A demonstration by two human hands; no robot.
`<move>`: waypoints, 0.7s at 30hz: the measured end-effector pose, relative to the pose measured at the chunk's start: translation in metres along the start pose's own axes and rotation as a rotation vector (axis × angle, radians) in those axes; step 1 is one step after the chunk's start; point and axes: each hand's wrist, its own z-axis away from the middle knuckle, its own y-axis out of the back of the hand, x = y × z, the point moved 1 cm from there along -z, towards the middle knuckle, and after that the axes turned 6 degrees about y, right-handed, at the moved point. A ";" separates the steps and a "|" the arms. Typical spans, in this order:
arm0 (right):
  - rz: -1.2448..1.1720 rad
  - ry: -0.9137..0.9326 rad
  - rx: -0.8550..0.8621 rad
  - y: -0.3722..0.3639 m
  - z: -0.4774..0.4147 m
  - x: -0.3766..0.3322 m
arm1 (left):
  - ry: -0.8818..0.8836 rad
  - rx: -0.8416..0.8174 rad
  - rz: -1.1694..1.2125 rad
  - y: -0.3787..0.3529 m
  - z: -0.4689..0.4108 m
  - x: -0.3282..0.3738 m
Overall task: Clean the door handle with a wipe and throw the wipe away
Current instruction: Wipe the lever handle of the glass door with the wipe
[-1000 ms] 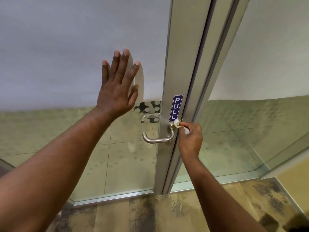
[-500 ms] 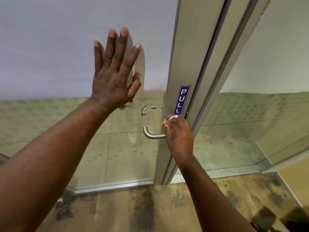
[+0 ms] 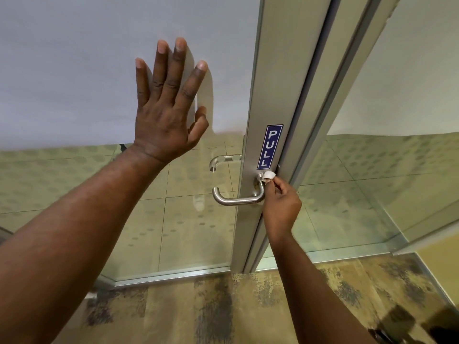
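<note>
**Wipe meets the neck of the lever**

My right hand (image 3: 280,207) pinches a small wadded white wipe (image 3: 269,175) against the top of the brushed-steel lever door handle (image 3: 238,197), just below the blue "PULL" sticker (image 3: 269,147) on the grey aluminium door frame (image 3: 278,70). The wipe touches the handle where its neck leaves the frame; the long horizontal bar, reaching left, looks not yet covered by the wipe. To do this step well, I judge I should keep the wad pressed firmly, work it round the neck, then draw it along the bar to the curved tip, turning the wipe so a fresh face meets the metal. My thumb and forefinger are closed tight on the wipe, the other fingers curled loosely into the palm. My left hand (image 3: 169,105) holds nothing: fingers spread wide and flat against the frosted glass door panel (image 3: 74,70), apparently bracing the door so the handle stays put. No bin for the wipe is in view.
</note>
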 end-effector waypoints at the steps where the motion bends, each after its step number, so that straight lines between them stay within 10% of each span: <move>1: -0.022 -0.050 0.019 -0.001 0.000 0.002 | -0.002 0.007 -0.002 0.000 0.000 0.001; 11: -0.341 -0.439 0.120 -0.011 -0.003 0.019 | -0.007 0.014 -0.022 -0.001 -0.001 0.002; 21: 0.402 0.330 -0.163 -0.007 0.014 -0.006 | -0.009 0.008 -0.024 -0.001 -0.001 0.001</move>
